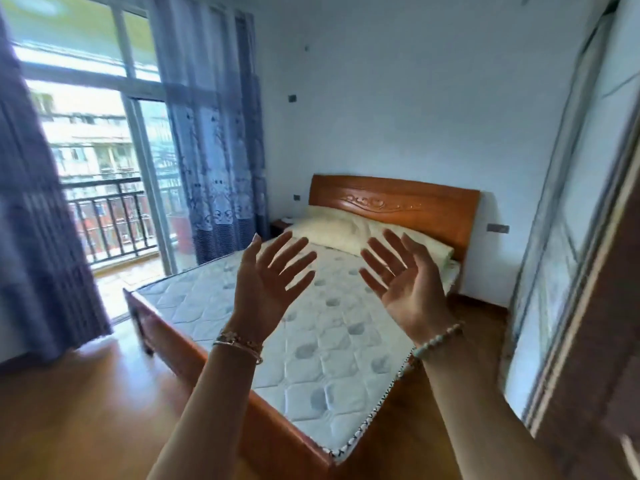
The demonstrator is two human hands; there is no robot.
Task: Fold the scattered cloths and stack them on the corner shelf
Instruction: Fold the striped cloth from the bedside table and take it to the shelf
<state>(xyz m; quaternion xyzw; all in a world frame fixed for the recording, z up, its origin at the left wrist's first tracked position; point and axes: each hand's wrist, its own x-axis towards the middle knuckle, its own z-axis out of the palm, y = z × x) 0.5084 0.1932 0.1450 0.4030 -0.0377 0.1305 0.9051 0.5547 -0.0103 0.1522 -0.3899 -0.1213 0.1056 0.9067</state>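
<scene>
Both hands [337,282] raised, fingers spread — above mattress [311,341].

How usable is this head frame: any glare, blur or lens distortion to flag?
Head view: daylight through the balcony window is overexposed, washing out the buildings outside; wide-angle distortion bows the wardrobe door and curtains; the right edge is smeared with blur; the open left hand and right hand are slightly soft; the mattress is evenly lit.

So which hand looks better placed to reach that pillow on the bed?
Probably the right hand: it is raised, open and lined up with the cream pillow. The left hand, also open, is nearer the window side.
</scene>
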